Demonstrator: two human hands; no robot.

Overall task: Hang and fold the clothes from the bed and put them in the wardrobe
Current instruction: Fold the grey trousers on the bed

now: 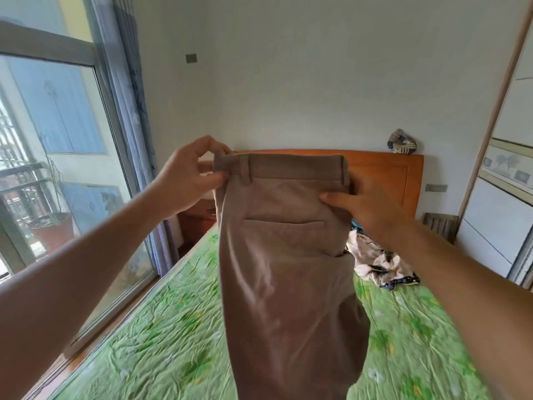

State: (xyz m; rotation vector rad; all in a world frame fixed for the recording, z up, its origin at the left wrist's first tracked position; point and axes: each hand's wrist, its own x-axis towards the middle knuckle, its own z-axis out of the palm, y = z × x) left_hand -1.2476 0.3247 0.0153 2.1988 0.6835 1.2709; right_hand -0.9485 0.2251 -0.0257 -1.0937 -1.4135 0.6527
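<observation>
You're holding the brown trousers (288,269) up over the bed (161,327), waistband at the top, back pocket facing you, legs hanging down out of the bottom of the view. Your left hand (187,177) has the waistband's left corner: thumb & fingers (210,141) pinched on the fabric, next to a belt loop. Your right hand (366,209) grips the right edge just below the waistband, thumb pressed on the near side; the other fingers are behind the cloth, so can't see how they lie. The bed has a crumpled green floral sheet. 1 patterned white & dark garment (377,261) lies bunched on the sheet to the right, near your right forearm. Orange-brown headboard (386,171) at the far end, w/ a small patterned fabric item (402,142) on its top right. Wardrobe (496,220) w/ white panels on the right; glass sliding door (57,125) & curtain (129,96) on the left; nightstand (196,217) beside the bed, left of the headboard
</observation>
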